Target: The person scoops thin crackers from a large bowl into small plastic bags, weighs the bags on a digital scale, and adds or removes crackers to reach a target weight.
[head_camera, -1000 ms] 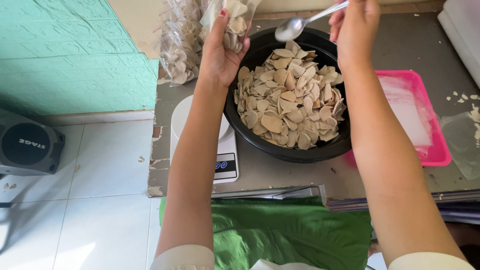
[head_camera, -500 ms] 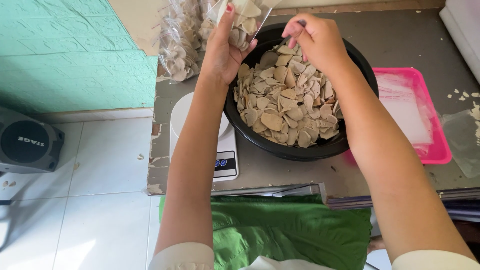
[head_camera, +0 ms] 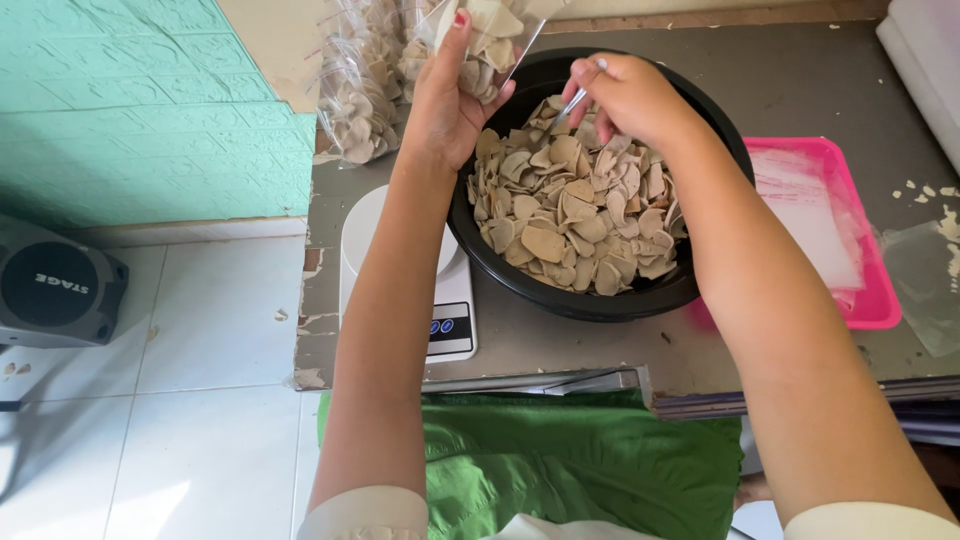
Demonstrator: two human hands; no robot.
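Left hand (head_camera: 447, 95) is up at the far-left rim of the black bowl (head_camera: 500, 270), fingers wrapped around a clear plastic bag (head_camera: 487, 40) part-filled with pale beige chips. The bag sits above the bowl's edge, its top cut off by the frame. Right hand (head_camera: 625, 95) is down over the far side of the bowl, closed around a metal spoon (head_camera: 575, 100); only a bit of the shiny handle shows between the fingers, and the spoon's tip is buried among the chips (head_camera: 580, 215). Those chips are thin, flat, rounded pieces, beige and tan, heaped high and filling the bowl nearly to the rim.

The bowl rests on a worn grey tabletop (head_camera: 800, 80), its left edge overlapping a white digital kitchen scale (head_camera: 448, 310) whose small display panel faces the near edge. Behind the left hand, more clear bags of chips (head_camera: 355, 100) stand against a cream wall. Just right of the bowl lies a pink tray (head_camera: 870, 290) with clear plastic sheeting in it. Crumbs dot the tabletop at far right.

A green cloth (head_camera: 580, 460) covers the person's lap below the tabletop. To the left, white floor tiles (head_camera: 200, 330), a teal embossed wall panel (head_camera: 130, 110), and a dark speaker (head_camera: 55, 290) on the floor.
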